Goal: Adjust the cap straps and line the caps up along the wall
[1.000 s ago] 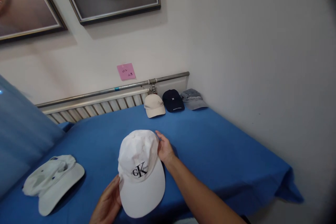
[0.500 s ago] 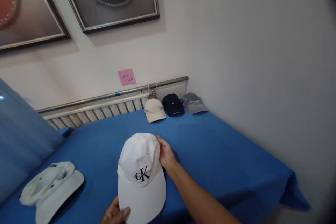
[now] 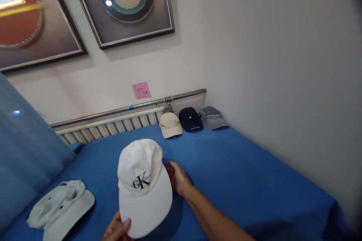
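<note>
A white baseball cap (image 3: 145, 196) with a black letter logo is held up over the blue cloth, tilted with its brim towards me. My left hand (image 3: 117, 229) pinches the brim at its lower left edge, thumb on top. Just right of the crown, my right hand (image 3: 179, 180) has its fingers stretched out and apart; some fingertips are hidden behind the cap. At the lower left lies a pale mint-white cap (image 3: 60, 207), crumpled, its brim pointing right and down.
Along the far edge of the blue cloth (image 3: 240, 180) sit a beige cap (image 3: 170, 124), a navy cap (image 3: 190, 119) and a grey cap (image 3: 212, 117). Behind them run a radiator (image 3: 113, 127) and a pipe. A blue curtain (image 3: 25, 154) hangs at left; a wall stands at right.
The white cap has shifted left and tilted in my left hand. My right hand has come away from the crown's side. The view has tipped slightly upward.
</note>
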The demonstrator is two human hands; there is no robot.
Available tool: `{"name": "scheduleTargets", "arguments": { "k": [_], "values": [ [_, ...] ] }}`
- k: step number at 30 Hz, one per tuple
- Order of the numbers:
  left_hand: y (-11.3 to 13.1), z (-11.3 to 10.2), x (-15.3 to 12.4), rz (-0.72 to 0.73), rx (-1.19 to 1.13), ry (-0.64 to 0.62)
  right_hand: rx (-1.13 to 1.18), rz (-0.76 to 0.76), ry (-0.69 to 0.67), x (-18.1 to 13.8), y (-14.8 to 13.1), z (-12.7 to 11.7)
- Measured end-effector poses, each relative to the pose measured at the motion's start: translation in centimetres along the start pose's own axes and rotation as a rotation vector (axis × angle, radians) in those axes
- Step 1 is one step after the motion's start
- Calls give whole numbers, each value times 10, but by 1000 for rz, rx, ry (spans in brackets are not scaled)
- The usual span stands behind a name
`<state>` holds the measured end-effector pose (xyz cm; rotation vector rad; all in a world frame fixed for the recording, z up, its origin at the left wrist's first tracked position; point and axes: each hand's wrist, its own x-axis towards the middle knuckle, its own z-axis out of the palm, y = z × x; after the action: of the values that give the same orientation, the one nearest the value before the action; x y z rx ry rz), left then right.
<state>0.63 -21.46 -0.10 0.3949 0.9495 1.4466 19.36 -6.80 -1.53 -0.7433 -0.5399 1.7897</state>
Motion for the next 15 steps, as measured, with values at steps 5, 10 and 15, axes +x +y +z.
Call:
{"name": "scheduleTargets", "arguments": {
  "k": [5,10,15],
  "values": [
    [37,17,18,90,34,60,-358,-4,-170,-9,10,4],
    [53,32,48,170,-1,99,-679,137,-353,-10,13,15],
    [53,39,79,182,-60,44,-826,243,-481,8,14,29]
  ]
}}
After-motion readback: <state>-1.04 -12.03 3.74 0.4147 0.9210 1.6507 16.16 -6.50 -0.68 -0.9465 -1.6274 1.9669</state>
